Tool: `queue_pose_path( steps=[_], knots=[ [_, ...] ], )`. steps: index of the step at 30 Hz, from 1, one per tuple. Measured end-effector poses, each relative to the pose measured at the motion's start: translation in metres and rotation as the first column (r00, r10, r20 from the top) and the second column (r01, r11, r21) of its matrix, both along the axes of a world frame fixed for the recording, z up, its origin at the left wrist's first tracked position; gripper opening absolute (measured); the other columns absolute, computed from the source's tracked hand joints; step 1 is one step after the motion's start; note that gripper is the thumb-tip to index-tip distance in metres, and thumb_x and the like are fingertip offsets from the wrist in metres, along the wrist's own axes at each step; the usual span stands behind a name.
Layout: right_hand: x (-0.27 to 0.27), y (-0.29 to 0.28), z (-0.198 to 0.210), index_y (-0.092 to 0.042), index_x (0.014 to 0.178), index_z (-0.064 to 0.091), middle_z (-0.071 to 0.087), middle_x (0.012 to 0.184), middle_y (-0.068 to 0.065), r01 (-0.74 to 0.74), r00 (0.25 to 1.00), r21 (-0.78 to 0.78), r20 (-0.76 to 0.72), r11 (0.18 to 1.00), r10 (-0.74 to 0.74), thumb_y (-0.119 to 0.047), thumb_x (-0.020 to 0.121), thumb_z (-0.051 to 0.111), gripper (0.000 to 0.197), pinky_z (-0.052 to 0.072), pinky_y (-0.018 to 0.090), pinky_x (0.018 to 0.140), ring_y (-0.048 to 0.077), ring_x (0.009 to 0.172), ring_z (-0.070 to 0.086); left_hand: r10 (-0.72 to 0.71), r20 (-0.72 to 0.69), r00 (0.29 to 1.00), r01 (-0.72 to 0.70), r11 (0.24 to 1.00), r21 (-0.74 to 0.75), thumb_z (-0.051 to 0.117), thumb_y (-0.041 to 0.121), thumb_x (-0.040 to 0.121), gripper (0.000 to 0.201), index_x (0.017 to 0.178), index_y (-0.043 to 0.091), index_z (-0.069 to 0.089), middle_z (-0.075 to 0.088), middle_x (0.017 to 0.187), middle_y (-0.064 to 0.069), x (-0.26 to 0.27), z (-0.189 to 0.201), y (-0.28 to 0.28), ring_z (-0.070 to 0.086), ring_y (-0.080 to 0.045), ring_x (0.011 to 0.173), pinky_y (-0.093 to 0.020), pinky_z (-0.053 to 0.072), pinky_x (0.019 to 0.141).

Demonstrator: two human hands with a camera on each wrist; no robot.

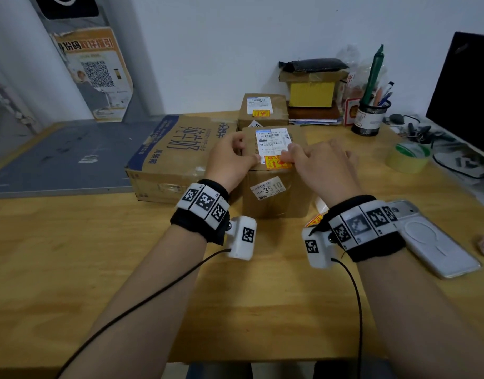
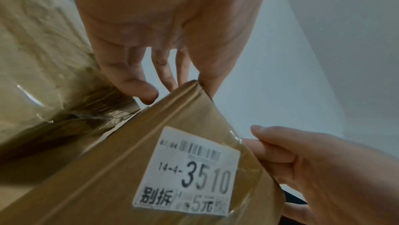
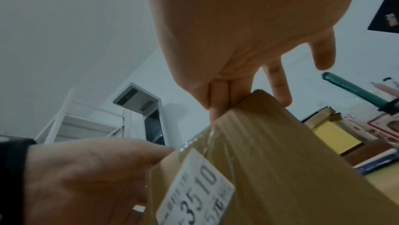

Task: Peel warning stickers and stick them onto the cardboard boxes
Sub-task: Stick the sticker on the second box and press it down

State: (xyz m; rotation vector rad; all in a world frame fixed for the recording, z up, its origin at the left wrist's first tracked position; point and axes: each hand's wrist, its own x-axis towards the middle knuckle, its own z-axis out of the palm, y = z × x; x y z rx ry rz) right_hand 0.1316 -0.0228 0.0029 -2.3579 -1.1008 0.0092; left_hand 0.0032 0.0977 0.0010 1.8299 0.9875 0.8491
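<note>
Head view: your left hand [image 1: 229, 162] and right hand [image 1: 317, 165] press flat, fingers released, on the yellow warning sticker [image 1: 276, 162] atop the taped box [image 1: 276, 198] mid-counter. Thin, limp film; rub outward from its edges

Wrist views: stiff, light-looking cardboard; steady it at the top corners
</note>
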Motion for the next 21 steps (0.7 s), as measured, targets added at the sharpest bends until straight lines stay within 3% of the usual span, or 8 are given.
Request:
queue_pose_path(
  steps=[3, 5, 7, 9, 12, 15, 18, 21],
  knots=[
    [0.001, -0.006, 0.007, -0.035, 0.071, 0.08, 0.074, 0.096, 0.006, -0.007, 0.999, 0.09, -0.031, 0.996, 0.01, -0.052, 0.095, 0.038, 0.051, 0.046, 0.048, 0.098, 0.027, 0.106, 0.059, -0.008, 0.024, 1.0, 0.01, 0.997, -0.08, 0.076, 0.019, 0.086, 0.055, 0.136, 0.021, 0.052, 0.056, 0.107, 0.011, -0.002, 0.0, -0.001, 0.056, -0.002, 0.085, -0.023, 0.052, 0.061],
    [0.0, -0.007, 0.013, -0.03, 0.062, 0.078, 0.076, 0.077, -0.004, -0.011, 0.991, 0.175, -0.127, 0.984, 0.034, -0.046, 0.095, 0.044, 0.05, 0.053, 0.043, 0.089, 0.019, 0.088, 0.066, -0.001, 0.025, 1.0, 0.004, 0.994, -0.109, 0.076, 0.024, 0.087, 0.052, 0.134, 0.02, 0.054, 0.056, 0.099, 0.013, -0.006, 0.0, -0.002, 0.057, 0.0, 0.081, -0.021, 0.051, 0.054],
    [0.003, -0.009, 0.016, -0.029, 0.075, 0.08, 0.077, 0.077, -0.01, 0.041, 0.977, 0.265, -0.212, 0.963, 0.016, -0.043, 0.093, 0.05, 0.038, 0.054, 0.038, 0.085, 0.015, 0.088, 0.068, 0.01, 0.024, 1.0, -0.007, 0.993, -0.115, 0.076, 0.028, 0.086, 0.052, 0.133, 0.018, 0.055, 0.056, 0.095, 0.015, -0.009, -0.001, -0.003, 0.058, -0.001, 0.081, -0.023, 0.056, 0.053],
    [0.008, -0.01, 0.015, -0.033, 0.1, 0.08, 0.076, 0.098, -0.012, 0.11, 0.979, 0.27, -0.198, 0.956, -0.057, -0.041, 0.093, 0.054, 0.028, 0.052, 0.036, 0.082, 0.022, 0.101, 0.067, 0.006, 0.016, 1.0, -0.005, 0.995, -0.1, 0.076, 0.03, 0.087, 0.047, 0.129, 0.016, 0.059, 0.057, 0.092, 0.015, -0.012, 0.0, -0.004, 0.059, -0.001, 0.079, -0.024, 0.059, 0.054],
    [0.007, -0.01, 0.006, -0.033, 0.135, 0.065, 0.069, 0.124, -0.006, 0.048, 0.969, 0.048, -0.246, 0.998, -0.035, -0.05, 0.095, 0.054, 0.046, 0.05, 0.036, 0.089, 0.026, 0.115, 0.063, -0.007, -0.024, 1.0, 0.006, 0.997, -0.071, 0.072, 0.032, 0.09, 0.015, 0.1, 0.027, 0.063, 0.063, 0.086, 0.014, -0.015, 0.003, -0.011, 0.063, -0.003, 0.076, -0.029, 0.062, 0.058],
    [0.002, -0.012, 0.002, -0.025, 0.129, 0.069, 0.073, 0.112, -0.003, 0.004, 0.945, 0.084, -0.326, 0.996, 0.023, -0.05, 0.095, 0.057, 0.044, 0.059, 0.042, 0.086, 0.023, 0.099, 0.068, 0.003, -0.048, 0.999, -0.007, 0.998, -0.067, 0.071, 0.032, 0.09, 0.012, 0.082, 0.028, 0.064, 0.07, 0.092, 0.006, -0.016, 0.005, -0.016, 0.068, -0.008, 0.076, -0.032, 0.063, 0.061],
    [0.003, -0.019, 0.007, -0.031, 0.115, 0.073, 0.074, 0.103, -0.014, 0.082, 0.901, 0.33, -0.429, 0.94, 0.072, -0.037, 0.093, 0.064, 0.025, 0.065, 0.039, 0.066, 0.014, 0.085, 0.073, 0.026, 0.074, 0.997, -0.014, 0.988, -0.156, 0.074, 0.024, 0.089, 0.019, 0.106, 0.02, 0.069, 0.068, 0.1, 0.005, -0.02, 0.01, -0.017, 0.067, -0.01, 0.087, -0.03, 0.062, 0.061],
    [0.013, -0.022, 0.017, -0.026, 0.128, 0.072, 0.075, 0.118, -0.01, 0.166, 0.853, 0.575, -0.492, 0.801, 0.176, -0.03, 0.093, 0.065, 0.035, 0.065, 0.036, 0.059, 0.012, 0.09, 0.076, -0.017, 0.214, 0.977, 0.048, 0.989, -0.143, 0.072, 0.013, 0.089, 0.024, 0.113, 0.019, 0.071, 0.072, 0.104, 0.004, -0.013, 0.02, -0.02, 0.07, -0.013, 0.092, -0.04, 0.064, 0.071]
  ],
)
